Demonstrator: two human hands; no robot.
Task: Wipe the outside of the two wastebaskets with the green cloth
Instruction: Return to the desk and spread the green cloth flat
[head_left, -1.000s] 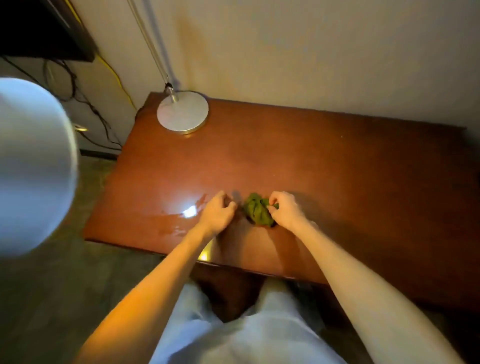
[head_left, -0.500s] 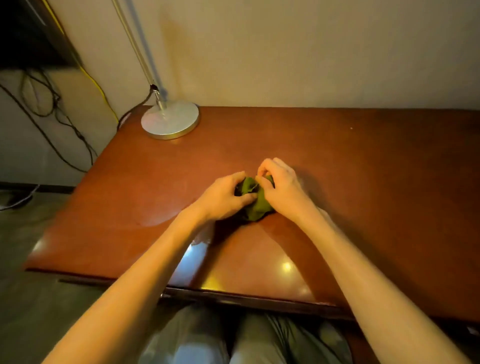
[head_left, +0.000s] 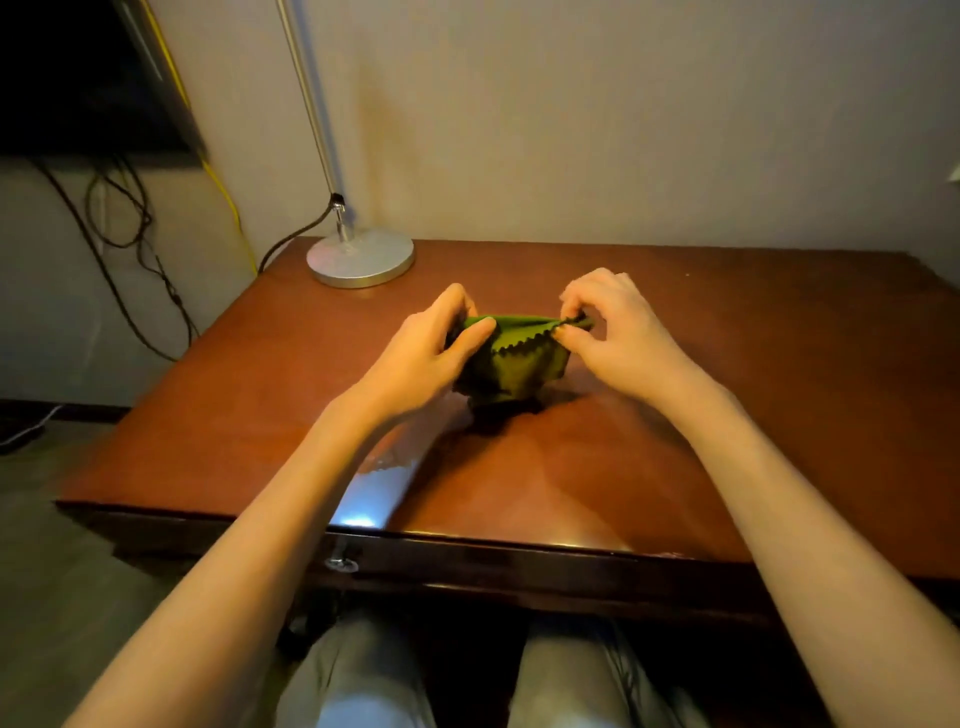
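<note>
Over desk (head_left: 727, 415), left hand (head_left: 421, 358) and right hand (head_left: 623, 338) pinch green cloth (head_left: 514, 364); lower folds shadowed, unclear

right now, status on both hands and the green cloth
Left grip and right grip each pinch the green cloth by its top edge. Cloth stretched between them above the desk. No wastebasket in view, nothing blocking.

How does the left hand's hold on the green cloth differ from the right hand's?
The left hand wraps one end of the green cloth, thumb lying over the top; the right hand only pinches the zigzag edge with thumb and finger. The left hand hides part of the cloth; the right hand hides almost none. Both hold its top edge stretched.
</note>
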